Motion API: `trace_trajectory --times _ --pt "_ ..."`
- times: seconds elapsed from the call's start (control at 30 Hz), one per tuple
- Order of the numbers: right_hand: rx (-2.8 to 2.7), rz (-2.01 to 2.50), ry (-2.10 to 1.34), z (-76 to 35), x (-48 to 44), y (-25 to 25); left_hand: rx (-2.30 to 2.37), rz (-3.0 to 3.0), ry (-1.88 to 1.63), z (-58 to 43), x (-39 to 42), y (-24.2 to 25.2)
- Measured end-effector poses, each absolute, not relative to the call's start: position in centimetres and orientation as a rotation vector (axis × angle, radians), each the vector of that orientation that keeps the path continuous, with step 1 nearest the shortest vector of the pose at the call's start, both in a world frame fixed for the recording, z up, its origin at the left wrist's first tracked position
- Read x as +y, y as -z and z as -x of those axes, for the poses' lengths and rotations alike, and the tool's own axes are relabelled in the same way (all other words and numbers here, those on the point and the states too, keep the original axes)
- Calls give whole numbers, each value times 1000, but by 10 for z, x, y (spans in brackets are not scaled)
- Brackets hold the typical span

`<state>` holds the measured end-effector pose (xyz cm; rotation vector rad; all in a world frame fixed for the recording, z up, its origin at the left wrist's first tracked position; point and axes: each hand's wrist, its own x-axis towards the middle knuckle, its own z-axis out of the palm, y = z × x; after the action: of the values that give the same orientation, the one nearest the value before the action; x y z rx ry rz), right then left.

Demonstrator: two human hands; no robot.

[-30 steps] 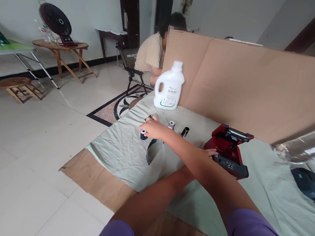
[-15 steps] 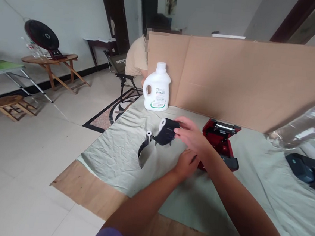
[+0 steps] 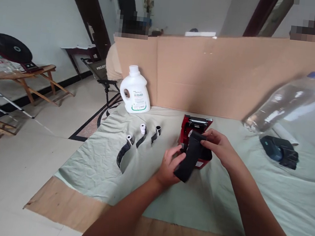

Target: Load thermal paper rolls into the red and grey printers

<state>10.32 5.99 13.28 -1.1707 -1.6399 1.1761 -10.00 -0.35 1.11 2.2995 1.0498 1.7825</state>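
My right hand (image 3: 218, 146) pinches a paper roll (image 3: 197, 136) with a black outer side and white end, above the red printer (image 3: 184, 130). Its unrolled black strip (image 3: 189, 159) hangs toward me and covers part of the printer. The printer's lid is raised. My left hand (image 3: 169, 166) is at the printer's near left side, thumb and forefinger apart, close to the strip's left edge; its other fingers are partly hidden. To the left stand several smaller rolls with trailing black strips: a front roll (image 3: 129, 138), a middle roll (image 3: 143, 127) and a back roll (image 3: 158, 129).
A white jug (image 3: 136, 93) stands at the back left, before a cardboard panel (image 3: 207, 74). At right are a large clear bottle (image 3: 280, 102) and a dark bagged object (image 3: 279, 151). Green cloth (image 3: 90, 171) covers the tabletop. A person (image 3: 114, 64) sits behind the panel.
My right hand has carried the roll rightward to the printer, and its black strip now hangs down. My left hand stays beside the printer, with its fingers more spread. The view has turned right.
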Motion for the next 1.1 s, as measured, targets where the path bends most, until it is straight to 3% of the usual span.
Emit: trace_trajectory --times 0.17,0.57,1.1 --pt "-1908 1296 -828 -113 72 -117 1090 -2572 -1678 94 -10 -22" --pt "-2128 1685 -298 -95 96 -97 1333 -2529 -1443 85 -4 -23" --pt "-1962 1691 -424 -98 98 -97 1315 -2529 -1522 81 0 -23"
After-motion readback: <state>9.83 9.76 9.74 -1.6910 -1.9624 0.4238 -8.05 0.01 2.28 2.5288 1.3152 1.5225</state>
